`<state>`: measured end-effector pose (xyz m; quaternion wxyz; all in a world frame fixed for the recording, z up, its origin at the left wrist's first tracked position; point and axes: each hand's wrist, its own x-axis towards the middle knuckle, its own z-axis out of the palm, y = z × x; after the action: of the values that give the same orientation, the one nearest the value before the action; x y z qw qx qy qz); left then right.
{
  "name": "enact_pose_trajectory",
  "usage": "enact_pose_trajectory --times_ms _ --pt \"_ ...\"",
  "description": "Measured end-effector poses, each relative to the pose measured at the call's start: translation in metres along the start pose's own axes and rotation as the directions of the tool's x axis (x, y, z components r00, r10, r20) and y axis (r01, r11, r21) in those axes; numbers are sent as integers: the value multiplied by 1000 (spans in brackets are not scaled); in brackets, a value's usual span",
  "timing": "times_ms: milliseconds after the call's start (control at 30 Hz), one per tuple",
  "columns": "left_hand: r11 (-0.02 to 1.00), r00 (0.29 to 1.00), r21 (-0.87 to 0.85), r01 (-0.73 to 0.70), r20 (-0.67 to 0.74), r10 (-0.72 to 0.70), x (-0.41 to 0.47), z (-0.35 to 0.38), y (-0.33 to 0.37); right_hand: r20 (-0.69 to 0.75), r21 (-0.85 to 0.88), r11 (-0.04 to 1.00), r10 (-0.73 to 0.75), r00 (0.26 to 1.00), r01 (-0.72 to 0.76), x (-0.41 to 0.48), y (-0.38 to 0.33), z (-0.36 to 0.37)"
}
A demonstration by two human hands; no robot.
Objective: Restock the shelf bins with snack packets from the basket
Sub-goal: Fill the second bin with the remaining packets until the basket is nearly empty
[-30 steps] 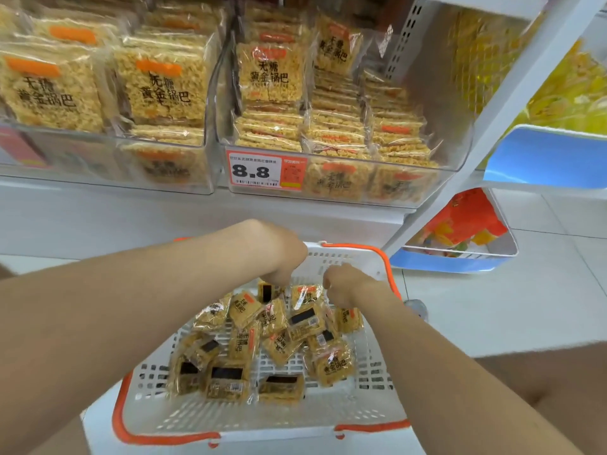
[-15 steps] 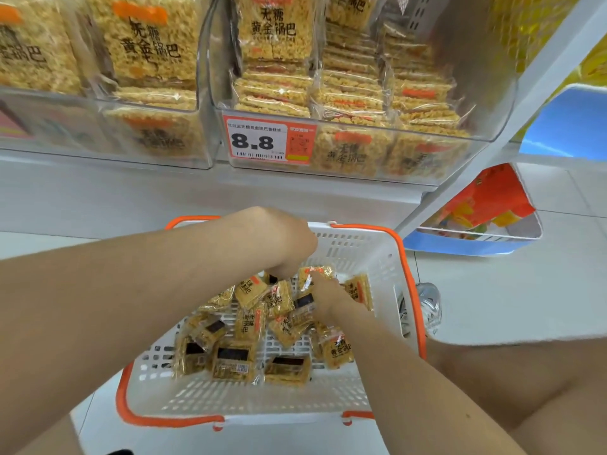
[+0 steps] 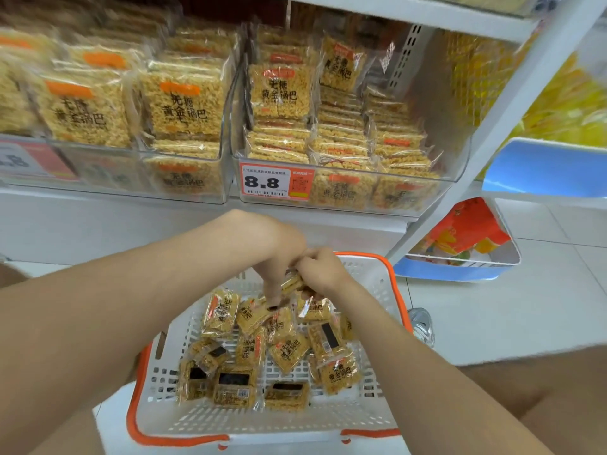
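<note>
Pinches a packet (image 3: 293, 284) edge-on in the curled fingers (image 3: 308, 278) of the right hand (image 3: 323, 270). Meets it with the left hand (image 3: 279, 254), fingers bent down and together, seemingly gripping the same packet, tips touching the loose packets (image 3: 289, 353) just below. Heaped in the white, orange-rimmed basket (image 3: 391, 290), printed 无糖 黄金锅巴. Same wording on the larger packs (image 3: 279, 90) in the clear bin (image 3: 455, 165) on the shelf (image 3: 131, 221) above; reads 8.8 on the tag (image 3: 276, 182).

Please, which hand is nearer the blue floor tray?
Right. The right hand, gripping a snack packet, is left of the blue tray; the left hand is farther left.
</note>
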<state>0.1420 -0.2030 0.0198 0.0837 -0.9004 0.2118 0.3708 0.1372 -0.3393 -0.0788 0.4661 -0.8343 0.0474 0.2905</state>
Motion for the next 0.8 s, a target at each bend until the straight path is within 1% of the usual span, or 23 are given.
enact_pose_trajectory --times_ms 67,100,167,200,267,333,400,467,533,600,633,700,733,800 --pt "999 1000 -48 3 -4 -3 -13 -1 -3 58 115 990 78 995 -84 -8 -19 -6" --pt "997 1000 -79 11 -25 -13 -20 -3 -4 114 170 974 128 985 -147 -12 -27 -10" --pt "994 992 -111 21 -124 -35 -28 -5 -9 245 255 931 199 949 -261 -21 -42 -19" --pt "991 979 -131 18 -197 -44 -32 -8 -13 290 295 912 199 936 -285 -26 -49 -25" --pt "984 951 -179 7 -303 -62 -46 -17 -21 309 376 888 148 939 -264 -36 -63 -36" --pt "967 926 -253 -8 -367 -88 -62 -28 -30 263 364 918 63 963 -160 -48 -79 -46" --pt "934 890 -355 -48 -440 -121 -79 -39 -36 174 272 962 -57 983 8 -63 -98 -51" --pt "885 830 -455 -102 -529 -176 -89 -47 -41 62 175 967 -198 978 184 -75 -113 -54" --pt "814 767 -551 -181 -598 -234 -95 -54 -43 -51 54 936 -346 937 349 -84 -127 -61" --pt "740 712 -608 -287 -653 -260 -99 -59 -43 -151 -171 861 -503 851 479 -86 -138 -73" --pt "708 688 -619 -340 -677 -261 -100 -62 -43 -197 -316 804 -574 795 503 -86 -144 -80" --pt "650 671 -635 -418 -698 -251 -103 -66 -46 -257 -568 685 -674 693 456 -81 -153 -95" --pt "631 672 -643 -435 -698 -248 -104 -68 -47 -266 -647 639 -700 662 416 -79 -157 -102" --pt "592 673 -668 -450 -690 -266 -101 -71 -51 -261 -709 589 -730 632 388 -76 -165 -112"
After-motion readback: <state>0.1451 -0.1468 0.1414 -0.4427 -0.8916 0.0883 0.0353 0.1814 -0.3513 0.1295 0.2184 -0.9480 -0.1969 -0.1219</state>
